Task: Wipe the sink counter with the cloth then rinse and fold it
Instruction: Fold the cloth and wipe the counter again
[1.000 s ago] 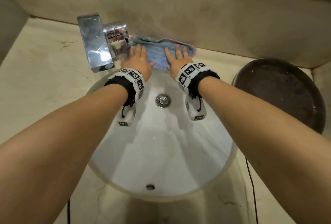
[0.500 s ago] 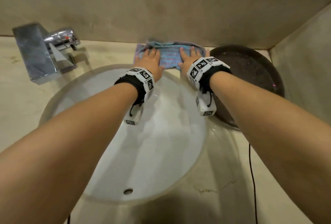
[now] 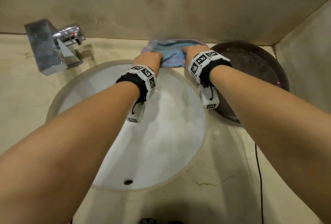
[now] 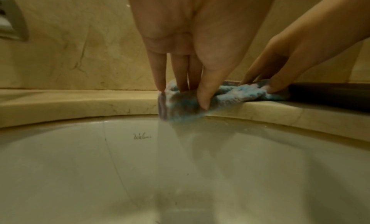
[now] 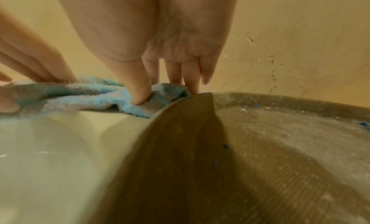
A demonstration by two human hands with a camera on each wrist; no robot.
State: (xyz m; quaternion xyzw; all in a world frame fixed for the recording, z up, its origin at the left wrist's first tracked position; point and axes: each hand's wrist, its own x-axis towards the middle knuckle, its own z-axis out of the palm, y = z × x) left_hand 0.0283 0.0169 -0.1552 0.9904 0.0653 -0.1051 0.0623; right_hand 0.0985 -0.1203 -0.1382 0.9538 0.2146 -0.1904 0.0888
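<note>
A blue and purple striped cloth [image 3: 172, 55] lies bunched on the beige counter [image 3: 107, 49] behind the white sink [image 3: 152, 143], against the back wall. My left hand [image 3: 148, 58] grips its left end, fingers on top and thumb on the part that hangs over the counter edge, as the left wrist view shows [image 4: 192, 97]. My right hand [image 3: 192, 50] pinches the right end; in the right wrist view the thumb digs into the cloth [image 5: 90, 99] with the fingers behind it. Both sets of knuckles are raised.
A chrome faucet [image 3: 48, 48] stands at the back left of the counter. A dark round basin [image 3: 254, 66] sits on the counter right beside the cloth, touching my right hand's side. A side wall closes the right. A thin black cable [image 3: 259, 170] hangs at lower right.
Both hands slid the cloth to the right along the back of the counter, away from the faucet. Their fingers, flat on the cloth before, have now curled and gathered it.
</note>
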